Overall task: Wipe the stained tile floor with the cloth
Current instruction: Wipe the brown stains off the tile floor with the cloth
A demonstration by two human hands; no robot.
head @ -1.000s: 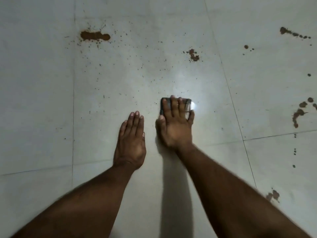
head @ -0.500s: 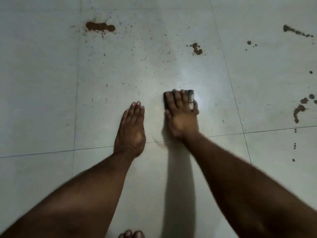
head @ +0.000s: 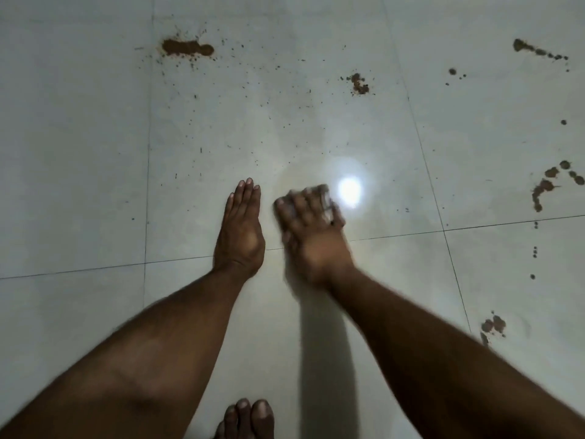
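Our right hand (head: pixel 311 229) presses straight fingers (head: pixel 308 201) flat on the cloth (head: pixel 326 202), which is blurred and lies on the tile floor (head: pixel 95 153) just beside the light glare (head: pixel 349 190); half a second ago it sat a little farther from us. Our left hand (head: pixel 240 229) stays flat and relaxed on the floor. The long brown stain (head: pixel 186 48) remains far ahead. Our toes (head: pixel 248 418) now show more.
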